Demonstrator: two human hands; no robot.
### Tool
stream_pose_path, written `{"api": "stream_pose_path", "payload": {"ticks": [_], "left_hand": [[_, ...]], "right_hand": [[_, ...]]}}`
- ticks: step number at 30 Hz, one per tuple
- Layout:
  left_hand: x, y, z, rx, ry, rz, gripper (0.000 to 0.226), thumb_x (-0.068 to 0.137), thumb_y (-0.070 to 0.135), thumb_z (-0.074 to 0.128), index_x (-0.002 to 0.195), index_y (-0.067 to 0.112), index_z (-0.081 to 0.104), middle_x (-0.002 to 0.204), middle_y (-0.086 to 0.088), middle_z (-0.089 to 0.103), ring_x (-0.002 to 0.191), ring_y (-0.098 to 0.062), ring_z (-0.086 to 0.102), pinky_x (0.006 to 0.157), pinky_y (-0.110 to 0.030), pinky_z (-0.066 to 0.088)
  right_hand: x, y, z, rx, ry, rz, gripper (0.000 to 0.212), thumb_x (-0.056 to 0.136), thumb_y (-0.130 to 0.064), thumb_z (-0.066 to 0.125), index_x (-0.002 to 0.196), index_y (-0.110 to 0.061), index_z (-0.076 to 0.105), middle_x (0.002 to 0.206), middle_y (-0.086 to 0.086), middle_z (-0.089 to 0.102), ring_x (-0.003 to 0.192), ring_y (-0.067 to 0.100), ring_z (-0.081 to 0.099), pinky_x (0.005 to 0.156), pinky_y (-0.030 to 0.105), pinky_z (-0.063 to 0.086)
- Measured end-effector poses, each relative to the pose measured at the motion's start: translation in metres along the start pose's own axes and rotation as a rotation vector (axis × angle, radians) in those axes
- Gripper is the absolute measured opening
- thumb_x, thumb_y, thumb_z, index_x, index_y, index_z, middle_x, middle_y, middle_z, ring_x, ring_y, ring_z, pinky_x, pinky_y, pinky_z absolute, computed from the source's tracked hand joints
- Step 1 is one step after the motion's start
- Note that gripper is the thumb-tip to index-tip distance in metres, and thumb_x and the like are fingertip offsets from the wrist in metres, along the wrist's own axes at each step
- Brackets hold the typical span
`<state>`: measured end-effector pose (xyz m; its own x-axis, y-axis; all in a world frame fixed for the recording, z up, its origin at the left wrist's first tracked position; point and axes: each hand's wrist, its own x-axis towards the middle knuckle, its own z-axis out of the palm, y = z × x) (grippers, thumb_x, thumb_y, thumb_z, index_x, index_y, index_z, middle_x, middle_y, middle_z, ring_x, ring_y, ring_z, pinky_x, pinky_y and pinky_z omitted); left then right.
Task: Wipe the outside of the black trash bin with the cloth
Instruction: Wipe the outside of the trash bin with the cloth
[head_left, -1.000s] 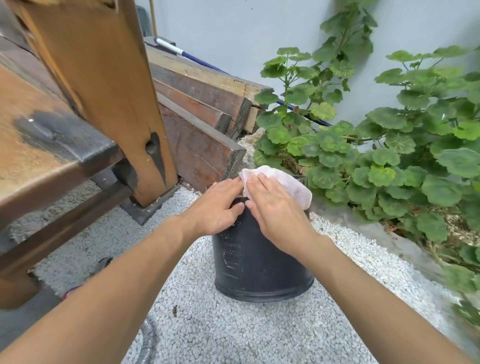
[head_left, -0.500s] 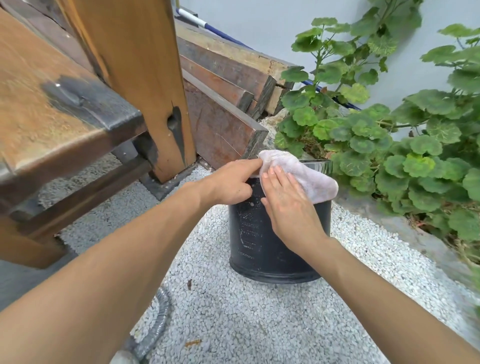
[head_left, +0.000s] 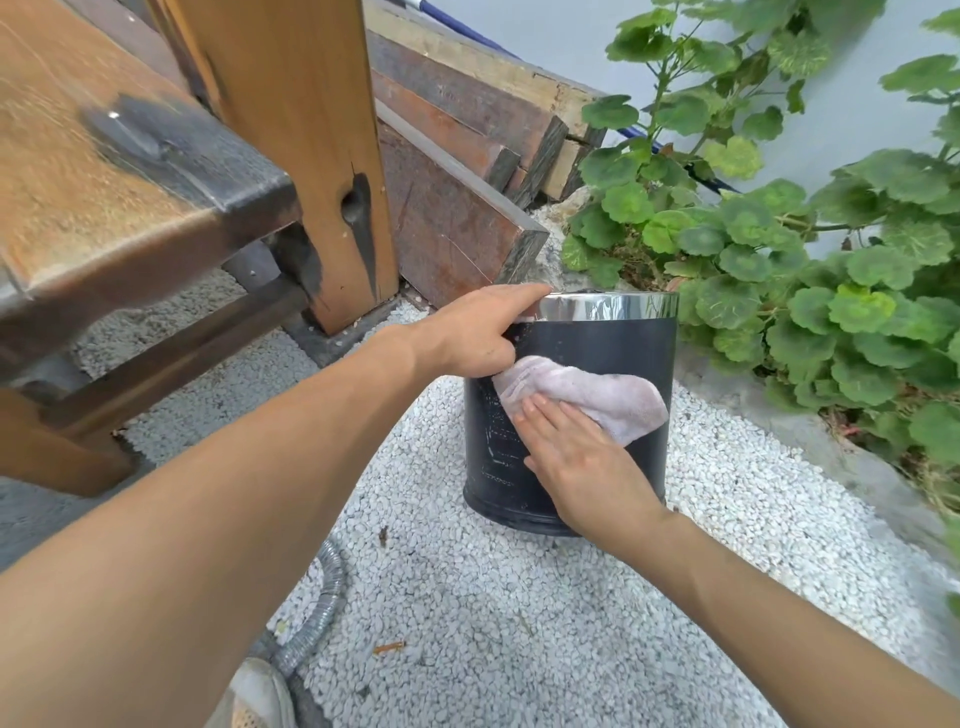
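Evidently the pale cloth (head_left: 597, 397) has come down from the chrome rim (head_left: 613, 306) to the side wall of the black trash bin (head_left: 597, 343) on the gravel (head_left: 467, 623), pressed by the right hand (head_left: 582, 457) with a flat, spread grip, while the left hand (head_left: 467, 335) steadies the rim, its grip unclear, so side wiping is under way.
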<state>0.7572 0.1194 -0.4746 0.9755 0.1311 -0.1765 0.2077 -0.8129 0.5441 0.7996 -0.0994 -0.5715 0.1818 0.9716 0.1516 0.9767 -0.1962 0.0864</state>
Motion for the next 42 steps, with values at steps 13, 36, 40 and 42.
{"api": "stream_pose_path", "payload": {"ticks": [13,36,40,42], "left_hand": [[-0.001,-0.001,0.0,0.0,-0.012,-0.001,0.087,0.074,-0.005,0.047,0.156,0.014,0.024,0.158,-0.008,0.035,0.145,-0.022,0.031,0.108,-0.026,0.026],[-0.01,-0.022,-0.007,-0.133,0.023,-0.132,0.083,0.068,0.008,0.037,0.147,0.034,0.041,0.143,0.002,0.054,0.129,-0.023,0.048,0.096,-0.032,0.041],[-0.012,-0.026,-0.007,-0.126,0.033,-0.11,0.083,0.066,0.012,0.038,0.146,0.032,0.04,0.137,-0.001,0.059,0.122,-0.026,0.053,0.091,-0.036,0.046],[-0.014,-0.028,-0.008,-0.14,0.042,-0.097,0.086,0.062,0.016,0.035,0.145,0.034,0.043,0.134,-0.001,0.062,0.12,-0.026,0.054,0.092,-0.037,0.047]], "right_hand": [[-0.074,-0.028,0.007,0.232,-0.357,-0.072,0.05,0.105,-0.027,0.036,0.152,-0.013,0.04,0.155,0.007,0.044,0.144,0.018,0.041,0.119,0.03,0.015],[0.07,0.071,-0.177,0.391,-0.052,0.409,0.032,0.106,-0.037,0.04,0.126,-0.03,0.065,0.112,-0.003,0.073,0.11,0.023,0.063,0.087,0.032,0.042],[0.097,0.048,-0.155,0.164,-0.017,0.333,0.036,0.105,-0.035,0.036,0.125,-0.018,0.06,0.098,0.017,0.073,0.086,0.039,0.066,0.073,0.044,0.052],[0.102,0.029,-0.123,0.148,-0.113,0.316,0.031,0.106,-0.03,0.036,0.121,-0.012,0.057,0.108,0.015,0.066,0.093,0.04,0.063,0.078,0.047,0.049]]}}
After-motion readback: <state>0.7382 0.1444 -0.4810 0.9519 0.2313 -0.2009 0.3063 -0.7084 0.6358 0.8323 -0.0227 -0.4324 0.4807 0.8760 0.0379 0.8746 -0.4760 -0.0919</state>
